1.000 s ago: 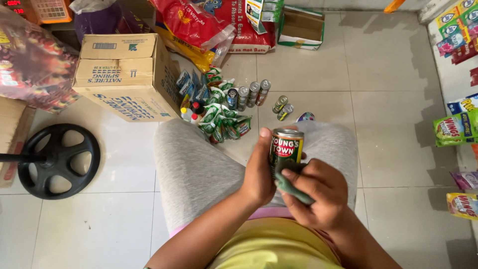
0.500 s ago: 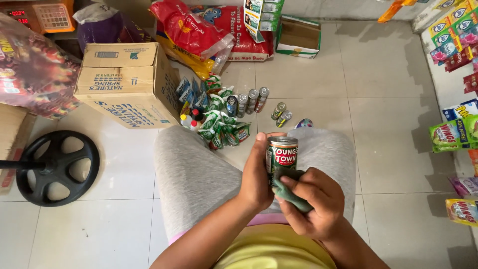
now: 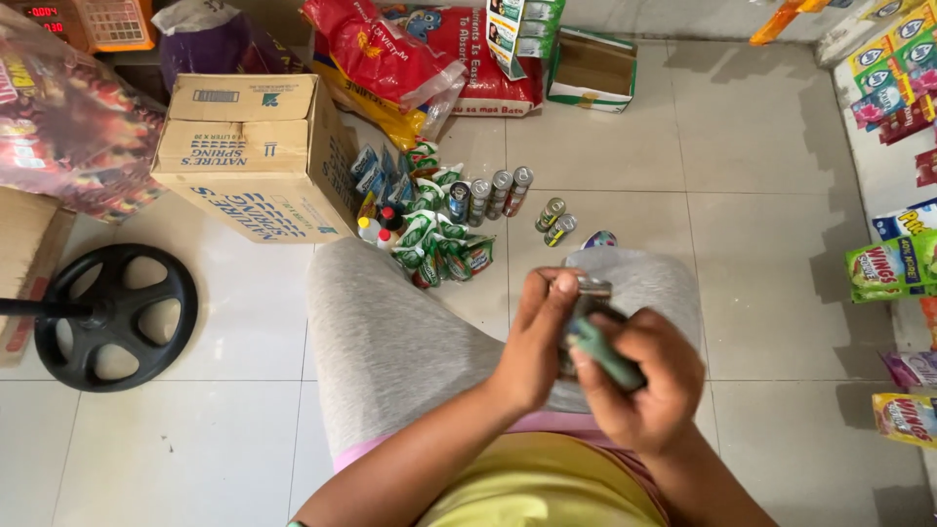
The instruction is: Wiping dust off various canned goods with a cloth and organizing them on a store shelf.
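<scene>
I sit on a tiled floor with grey-clad legs (image 3: 390, 332) stretched ahead. My left hand (image 3: 535, 337) grips a small tin can (image 3: 586, 298) over my lap, tipped so its metal rim faces up. My right hand (image 3: 644, 381) holds a pale green marker-like tool (image 3: 605, 353) pressed against the can. Its label is hidden between my fingers.
Past my knees stand several cans (image 3: 493, 195), green packets (image 3: 439, 239) and small bottles (image 3: 376, 226). A cardboard box (image 3: 256, 156) sits left, a black round fan base (image 3: 115, 317) further left. Red sacks (image 3: 410, 59) lie behind, and snack packets (image 3: 893, 263) hang on the right.
The can, upright with its label facing me before, is now tilted top-up and lower in my lap. Both hands have closed tighter around it.
</scene>
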